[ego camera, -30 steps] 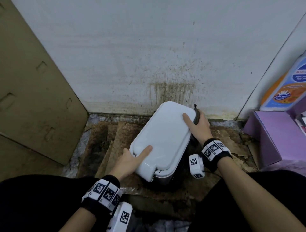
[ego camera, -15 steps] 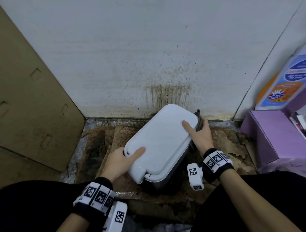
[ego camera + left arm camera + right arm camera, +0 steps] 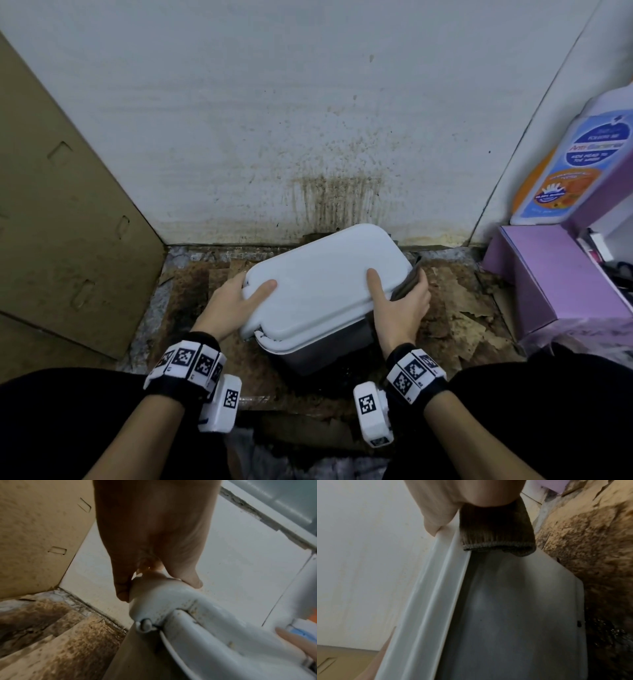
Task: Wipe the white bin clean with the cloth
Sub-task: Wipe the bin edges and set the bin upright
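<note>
The white bin (image 3: 322, 284) stands on a dirty floor by the stained wall, lid closed. My left hand (image 3: 239, 301) grips the lid's near-left corner with the thumb on top. In the left wrist view the fingers (image 3: 121, 592) curl round that grimy hinge corner of the bin (image 3: 171, 601). My right hand (image 3: 400, 301) lays its thumb on the lid's right edge and holds a dark folded cloth (image 3: 407, 284) against the bin's right side. The right wrist view shows the cloth (image 3: 494, 531) pressed under the rim of the grey bin wall (image 3: 513, 615).
A brown cardboard sheet (image 3: 68, 222) leans at the left. A purple box (image 3: 555, 274) and a bottle with a blue and orange label (image 3: 575, 171) stand at the right. Torn, stained cardboard (image 3: 462, 308) covers the floor. The wall (image 3: 308, 137) is close behind the bin.
The bin has turned clockwise between my hands, so its long side now lies more crosswise. Both hands kept their hold and moved with it.
</note>
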